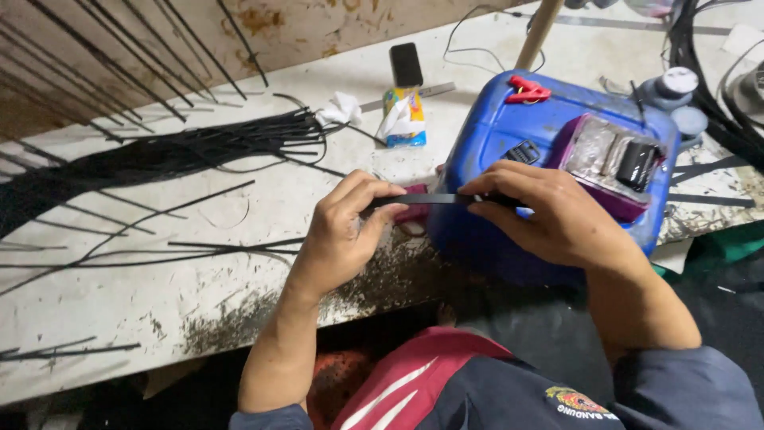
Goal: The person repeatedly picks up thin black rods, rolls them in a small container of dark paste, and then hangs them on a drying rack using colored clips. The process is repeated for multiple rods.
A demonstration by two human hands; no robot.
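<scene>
A thin black strip is being pinched at both ends, left hand and right hand fingers clamped on it. A blue jerrycan is sitting at 12 o'clock.

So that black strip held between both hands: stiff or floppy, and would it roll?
The black strip spans straight between the left hand and right hand without sagging, so probably fairly stiff. Similar strips on the table curve gently, suggesting some springy flex. It looks flat and thin: likely light, unlikely to roll.

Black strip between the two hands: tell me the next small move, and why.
Probably slide the right hand outward along the black strip while the left hand keeps it pinched: both hands grip it close together, pulled flat over the blue jerrycan, so only a short stretch is exposed.
</scene>
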